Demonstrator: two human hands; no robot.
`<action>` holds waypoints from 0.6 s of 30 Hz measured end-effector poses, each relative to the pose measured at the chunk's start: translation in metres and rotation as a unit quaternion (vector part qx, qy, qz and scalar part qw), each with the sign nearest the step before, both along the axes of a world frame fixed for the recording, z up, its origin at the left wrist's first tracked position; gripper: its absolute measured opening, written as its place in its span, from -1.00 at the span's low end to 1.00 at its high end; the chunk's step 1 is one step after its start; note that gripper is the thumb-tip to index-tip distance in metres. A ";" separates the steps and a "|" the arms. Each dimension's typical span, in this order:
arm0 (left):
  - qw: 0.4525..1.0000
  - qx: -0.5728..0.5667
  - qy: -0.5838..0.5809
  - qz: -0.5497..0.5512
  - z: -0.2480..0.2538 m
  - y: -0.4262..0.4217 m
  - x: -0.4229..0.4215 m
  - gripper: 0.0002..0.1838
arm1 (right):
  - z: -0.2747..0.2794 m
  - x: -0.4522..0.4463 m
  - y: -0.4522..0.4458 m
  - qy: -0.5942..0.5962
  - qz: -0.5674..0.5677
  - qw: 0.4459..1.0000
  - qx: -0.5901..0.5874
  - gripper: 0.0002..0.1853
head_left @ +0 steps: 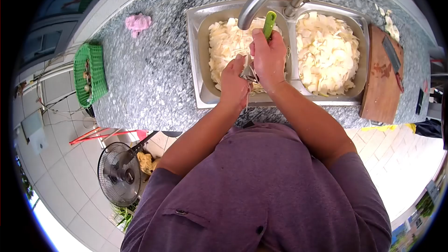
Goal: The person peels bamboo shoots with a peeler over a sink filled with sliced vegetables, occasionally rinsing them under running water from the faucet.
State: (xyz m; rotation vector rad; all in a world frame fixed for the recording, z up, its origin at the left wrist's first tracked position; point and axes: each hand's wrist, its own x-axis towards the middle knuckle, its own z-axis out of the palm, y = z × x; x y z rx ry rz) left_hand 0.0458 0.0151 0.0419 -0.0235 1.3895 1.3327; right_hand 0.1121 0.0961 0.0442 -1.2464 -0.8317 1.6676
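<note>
Over the left sink basin (pixel 203 72), my right hand (pixel 271 63) is closed around a peeler with a green handle (pixel 269 24), which sticks out above the thumb. A metal part (pixel 249 78) shows below, between my two hands. My left hand (pixel 234 81) is curled close beside it, around a pale piece of vegetable (pixel 247 67) that is mostly covered by the fingers. Thin pale strips hang by the left wrist. Beneath both hands, the basin is filled with pale vegetable slices (pixel 227 37).
More pale slices (pixel 326 56) fill the right basin. The faucet (pixel 261 0) arches over the left basin. A knife (pixel 392 55) lies on a wooden cutting board (pixel 377 91) at the right. On the left are a pink cloth (pixel 137 24), a green basket (pixel 91 74) and a fan (pixel 119 173).
</note>
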 end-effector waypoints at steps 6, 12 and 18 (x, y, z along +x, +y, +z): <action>0.997 -0.054 -0.022 0.041 0.007 0.000 0.001 -0.76 | -0.017 -0.005 0.009 -0.061 -0.005 0.998 0.025 -0.69; 0.999 -0.036 -0.012 0.020 0.012 0.006 -0.015 -0.70 | -0.032 -0.024 0.025 -0.109 0.003 0.994 0.028 -0.69; 0.999 -0.005 -0.031 -0.008 0.010 -0.002 -0.018 -0.70 | -0.024 -0.022 0.015 -0.085 -0.020 0.991 0.104 -0.66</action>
